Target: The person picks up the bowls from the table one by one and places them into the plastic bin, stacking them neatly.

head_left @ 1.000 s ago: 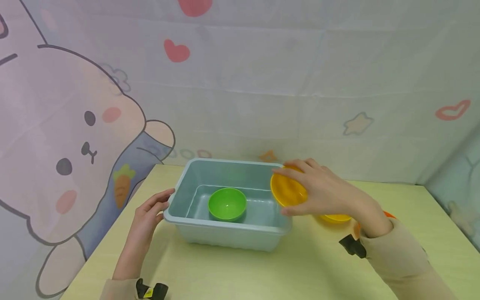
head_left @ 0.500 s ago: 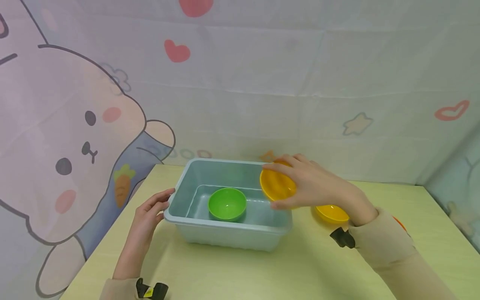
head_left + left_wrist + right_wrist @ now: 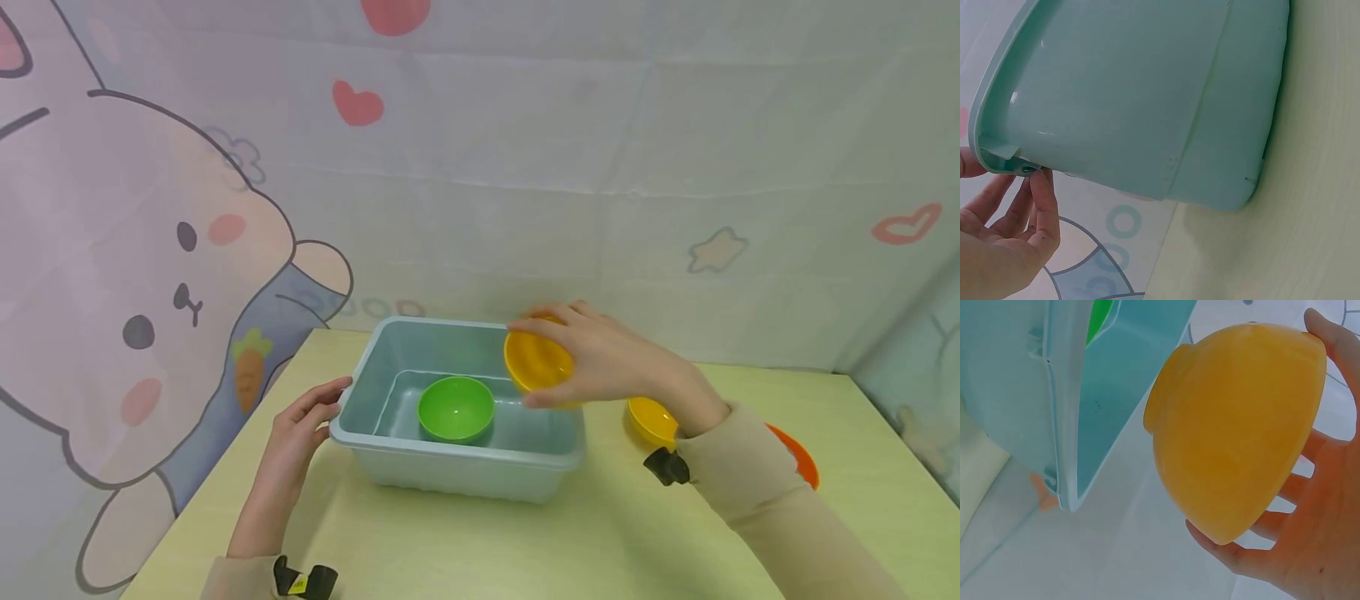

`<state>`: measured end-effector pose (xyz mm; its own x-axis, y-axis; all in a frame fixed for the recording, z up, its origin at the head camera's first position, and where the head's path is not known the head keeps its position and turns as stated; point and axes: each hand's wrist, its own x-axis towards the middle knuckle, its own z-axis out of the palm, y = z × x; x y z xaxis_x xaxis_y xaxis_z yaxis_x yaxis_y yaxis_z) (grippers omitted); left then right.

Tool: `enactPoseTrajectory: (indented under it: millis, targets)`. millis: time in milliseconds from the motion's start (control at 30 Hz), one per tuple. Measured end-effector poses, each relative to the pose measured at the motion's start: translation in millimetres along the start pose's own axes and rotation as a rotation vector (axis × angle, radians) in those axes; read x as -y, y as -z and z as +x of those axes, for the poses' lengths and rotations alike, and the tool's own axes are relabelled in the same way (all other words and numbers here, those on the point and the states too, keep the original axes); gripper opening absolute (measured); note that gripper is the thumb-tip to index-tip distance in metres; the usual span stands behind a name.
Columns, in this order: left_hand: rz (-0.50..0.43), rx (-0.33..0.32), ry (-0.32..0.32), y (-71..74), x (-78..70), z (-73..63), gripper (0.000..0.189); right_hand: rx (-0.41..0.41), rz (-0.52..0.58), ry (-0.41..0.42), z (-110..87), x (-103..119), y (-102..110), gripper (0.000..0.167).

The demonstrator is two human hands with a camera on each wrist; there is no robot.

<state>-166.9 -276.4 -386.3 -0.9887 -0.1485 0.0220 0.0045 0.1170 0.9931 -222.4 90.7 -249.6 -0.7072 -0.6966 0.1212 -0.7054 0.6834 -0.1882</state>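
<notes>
My right hand (image 3: 603, 358) grips a yellow bowl (image 3: 534, 362) by its rim, thumb on one side and fingers on the other. The bowl is tilted, above the right end of a pale blue-green plastic basin (image 3: 457, 471); the right wrist view shows its rounded outside (image 3: 1241, 425) and foot. Inside the basin, a green bowl (image 3: 456, 408) sits upright on the floor. My left hand (image 3: 296, 433) holds the basin's left rim, and in the left wrist view its fingers (image 3: 1046, 212) curl up under the rim's edge.
Right of the basin, another yellow bowl (image 3: 651, 421) stands on the pale yellow table (image 3: 480, 550), partly behind my right wrist. An orange rounded object (image 3: 802, 458) shows past my right sleeve. A printed cloth (image 3: 480, 200) hangs behind the table.
My right hand has carried the yellow bowl leftward and slightly up, over the basin's right end. More of the orange object shows. My left hand stays on the rim.
</notes>
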Motion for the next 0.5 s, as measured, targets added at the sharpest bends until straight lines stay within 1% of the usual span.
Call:
enactPoseTrajectory:
  millis: [300, 500]
  targets:
    - [0.006, 0.001, 0.002, -1.7, 0.4, 1.5, 0.040, 0.039, 0.022, -0.019, 14.7, -0.4, -1.8, 0.084]
    - [0.009, 0.003, 0.009, -1.6, 0.8, 1.0, 0.040, 0.050, 0.024, -0.019, 23.6, 0.6, -5.0, 0.084]
